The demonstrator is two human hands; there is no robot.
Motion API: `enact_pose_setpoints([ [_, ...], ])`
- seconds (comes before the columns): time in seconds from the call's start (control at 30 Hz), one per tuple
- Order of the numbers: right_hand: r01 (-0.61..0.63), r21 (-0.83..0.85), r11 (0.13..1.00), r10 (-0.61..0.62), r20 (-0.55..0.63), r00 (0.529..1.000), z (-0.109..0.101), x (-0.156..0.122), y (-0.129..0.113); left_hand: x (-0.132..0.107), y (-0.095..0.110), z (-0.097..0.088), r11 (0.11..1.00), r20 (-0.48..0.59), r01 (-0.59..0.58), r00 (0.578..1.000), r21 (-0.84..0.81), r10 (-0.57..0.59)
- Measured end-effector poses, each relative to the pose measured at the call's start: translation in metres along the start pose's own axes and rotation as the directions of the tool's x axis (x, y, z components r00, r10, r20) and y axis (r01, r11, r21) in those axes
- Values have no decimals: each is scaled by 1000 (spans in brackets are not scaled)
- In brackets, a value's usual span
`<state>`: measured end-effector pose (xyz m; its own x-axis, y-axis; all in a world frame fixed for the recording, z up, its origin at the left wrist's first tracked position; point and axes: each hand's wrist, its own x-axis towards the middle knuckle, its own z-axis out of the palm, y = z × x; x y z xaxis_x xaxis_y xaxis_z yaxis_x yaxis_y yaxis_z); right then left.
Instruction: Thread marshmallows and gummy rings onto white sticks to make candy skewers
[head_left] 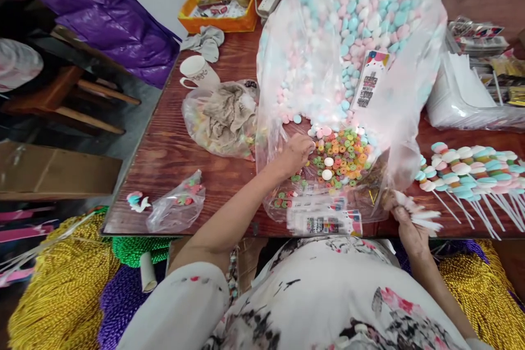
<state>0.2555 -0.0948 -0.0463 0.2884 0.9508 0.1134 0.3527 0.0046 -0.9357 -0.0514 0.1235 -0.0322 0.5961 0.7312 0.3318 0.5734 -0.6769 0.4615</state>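
Note:
My left hand (296,154) reaches into a big clear plastic bag (287,54) on the wooden table, fingers bunched at the edge of a pile of small colourful ring candies (342,156); what it pinches is too small to name. Behind the rings the bag is full of pink, blue and white marshmallows (361,16). My right hand (406,219), at the table's front edge, is closed on a bundle of white sticks (422,217). To its right lie finished marshmallow skewers (471,169) in a row.
A smaller bag with crumpled paper (223,117), a white mug (197,72), an orange tray (217,11) and a small candy bag (176,208) sit on the left. Stacks of clear wrappers (463,95) lie at right. Printed cards (324,223) lie at the front edge. Gold and purple bead strands (61,284) pile below.

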Motion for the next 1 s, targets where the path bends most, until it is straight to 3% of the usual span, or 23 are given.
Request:
enact_pose_setpoints([
  [0.1,-1,27,1000,0,44,999,6,2,3,-5,1,2,997,-22,45,999,-56,-47],
  [0.23,-27,52,998,26,12,1000,6,2,2,-12,-3,-4,992,11,34,999,-119,-33],
  [0.37,-74,174,982,77,-9,997,7,0,-9,-9,-8,-6,987,28,46,999,-154,-42],
  [0.47,-72,146,987,75,-14,997,9,-1,-14,-5,-9,-7,987,56,66,997,-148,-59],
  [0.53,-42,59,997,40,33,999,9,1,-13,-4,-8,-9,987,95,85,993,-133,-73],
  [0.63,129,-21,991,-123,170,978,7,4,-10,-3,-5,-15,989,121,104,988,-106,-91],
  [0.73,276,-11,961,-261,282,923,5,7,-11,-2,-4,-17,992,45,93,995,-86,-89],
  [0.83,283,-25,959,-263,295,919,2,8,-22,2,-4,-12,996,-16,50,999,-73,-52],
  [1.0,260,14,966,-253,291,923,4,8,-53,3,2,0,996,38,53,998,-66,-50],
])
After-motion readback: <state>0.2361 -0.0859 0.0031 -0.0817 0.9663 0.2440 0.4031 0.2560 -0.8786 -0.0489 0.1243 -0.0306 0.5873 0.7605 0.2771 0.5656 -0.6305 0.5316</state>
